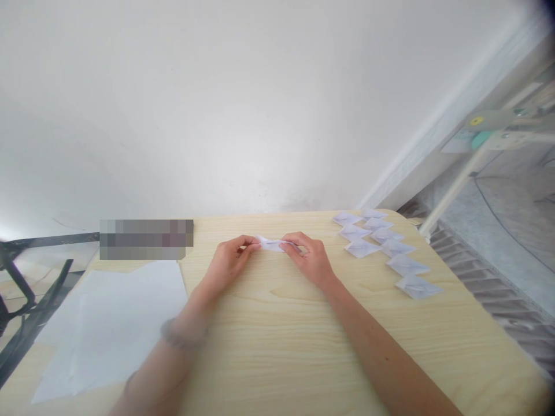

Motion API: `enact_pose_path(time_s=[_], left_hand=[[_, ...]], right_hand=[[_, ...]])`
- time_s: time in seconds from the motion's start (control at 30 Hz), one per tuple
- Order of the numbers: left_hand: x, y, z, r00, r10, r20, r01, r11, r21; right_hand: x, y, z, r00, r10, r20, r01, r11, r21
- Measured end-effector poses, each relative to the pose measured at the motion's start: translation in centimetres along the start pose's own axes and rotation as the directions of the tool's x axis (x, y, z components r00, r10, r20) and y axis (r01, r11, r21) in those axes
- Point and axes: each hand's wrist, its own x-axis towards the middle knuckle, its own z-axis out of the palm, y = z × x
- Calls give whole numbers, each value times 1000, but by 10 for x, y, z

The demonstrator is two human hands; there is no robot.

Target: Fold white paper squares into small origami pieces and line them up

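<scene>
The left hand (233,255) and right hand (309,258) each pinch one end of a small folded paper (272,245), located between them toward the far side of the bench (269,346); whether it touches the surface cannot be determined. Uneven pull may tear the paper or open its folds; excess fingertip pressure may crease it off line. A rightward sweep of the right hand could disarrange the folded pieces (361,248) nearby. Left forearm movement could drag the white sheets (117,323).
</scene>
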Motion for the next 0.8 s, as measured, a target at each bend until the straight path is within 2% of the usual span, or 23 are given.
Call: enact_pose_path(time_s=[0.13, 0.3, 0.47, 0.67, 0.8], left_hand=[[0, 1, 0, 999, 20, 34, -20, 1000, -18], [1, -3, 3, 1000, 0, 4, 0, 999, 33], [2, -3, 0, 996, -81, 23, 83, 990, -113], [5, 0, -4, 995, -99, 28, 102, 964, -247], [5, -1, -4, 993, -116, 18, 117, 955, -272]], right_hand=[[0, 1, 0, 1000, 10, -11, -10, 1000, 1], [-1, 2, 2, 1000, -13, 6, 13, 1000, -10], [-1, 2, 3, 999, -24, 35, 24, 1000, 3], [1, 5, 4, 995, 72, 64, -77, 994, 80], [2, 6, 4, 986, 122, 111, -137, 981, 137]])
